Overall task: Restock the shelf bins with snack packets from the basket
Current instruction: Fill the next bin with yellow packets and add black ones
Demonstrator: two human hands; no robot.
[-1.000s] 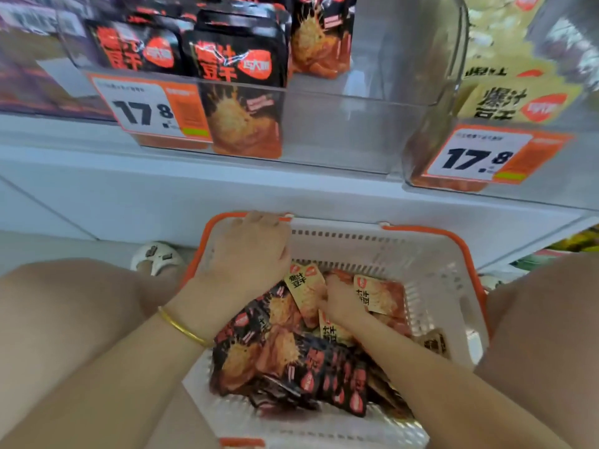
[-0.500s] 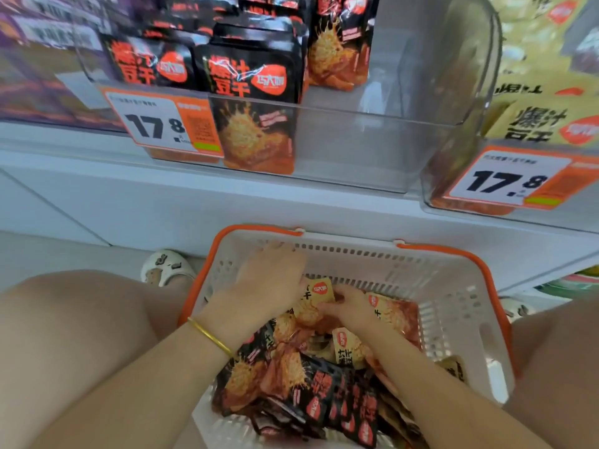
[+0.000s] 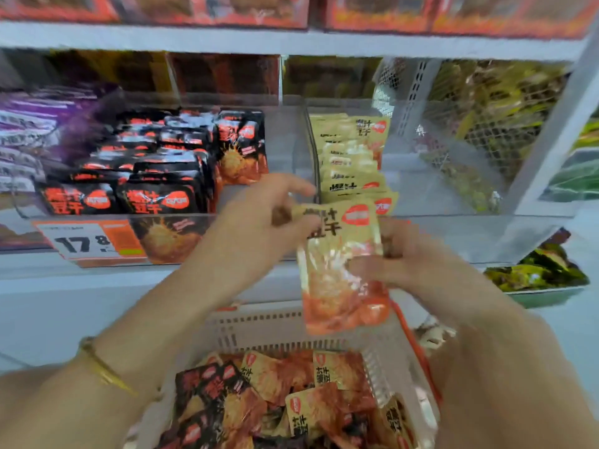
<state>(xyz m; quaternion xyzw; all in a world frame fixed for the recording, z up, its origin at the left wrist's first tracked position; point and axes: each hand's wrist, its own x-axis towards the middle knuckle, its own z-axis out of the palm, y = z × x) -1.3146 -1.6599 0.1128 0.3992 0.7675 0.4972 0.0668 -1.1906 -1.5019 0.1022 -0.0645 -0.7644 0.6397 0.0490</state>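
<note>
Grip: both hands clamped on one yellow snack packet (image 3: 344, 270). The left hand (image 3: 256, 231) pinches its upper left corner between thumb and fingers. The right hand (image 3: 408, 257) holds the right edge about halfway down, with the thumb across the front. Motion blur hides the finer finger placement.

Packet position: upright, printed face toward the camera, held in the air above the far rim of the basket (image 3: 259, 322) and in front of the shelf edge. Its top sits just below the front of the right clear bin (image 3: 428, 186).

Right clear bin: a row of matching yellow packets (image 3: 353, 150) stands along its left side, front to back. The rest of the bin floor shows through clear.

Left clear bin (image 3: 283, 144): black packets (image 3: 155, 192) stand in packed rows on its left and centre. One black packet stands further back, near the divider between the bins. An orange and white price tag (image 3: 87, 243) reading 17.8 is fixed to the bin front.

Basket: white with an orange rim, low in view, holding a loose heap of mixed black and yellow packets (image 3: 291, 393).

Other: a gold bracelet (image 3: 107, 372) is on the left wrist. Purple packets (image 3: 26, 134) are on the far left of the shelf. A white mesh divider (image 3: 486, 124) is on the right.
</note>
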